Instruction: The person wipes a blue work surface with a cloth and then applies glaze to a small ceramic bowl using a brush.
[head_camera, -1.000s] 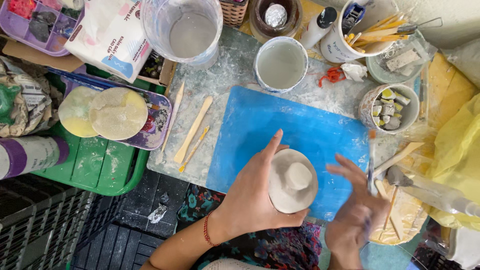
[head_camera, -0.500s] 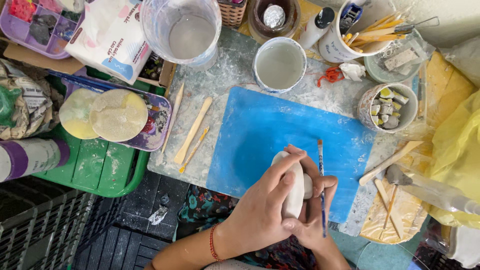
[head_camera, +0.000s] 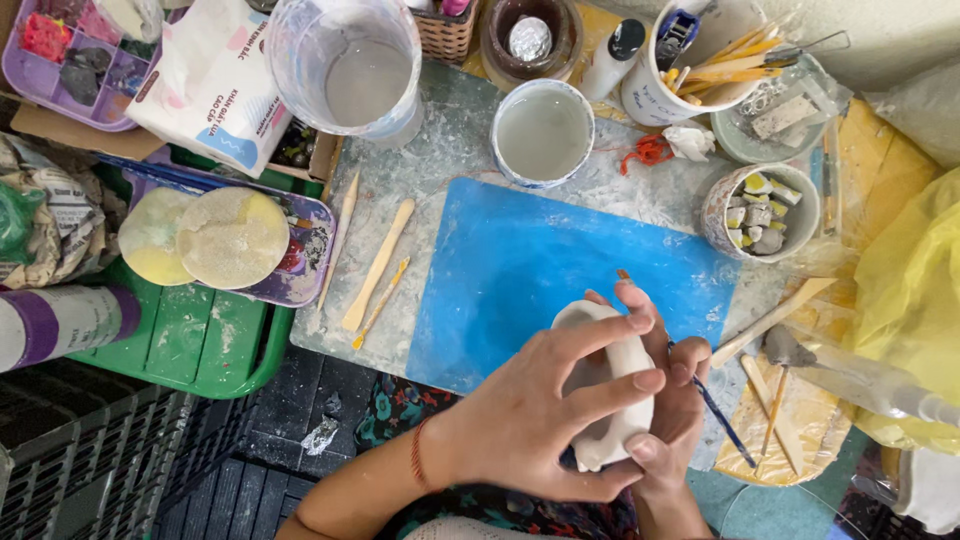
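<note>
Head: clay piece (head_camera: 612, 385) between both hands.

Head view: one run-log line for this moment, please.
left hand: grip on white clay piece | right hand: under piece, holds thin brush | location: over blue mat edge | nearby: water cup, wooden tools

Single head view, straight down, close over blue mat (head_camera: 540, 270)

Blue mat (head_camera: 520, 260) (wooden sticks (head_camera: 377, 265) beside)
</note>
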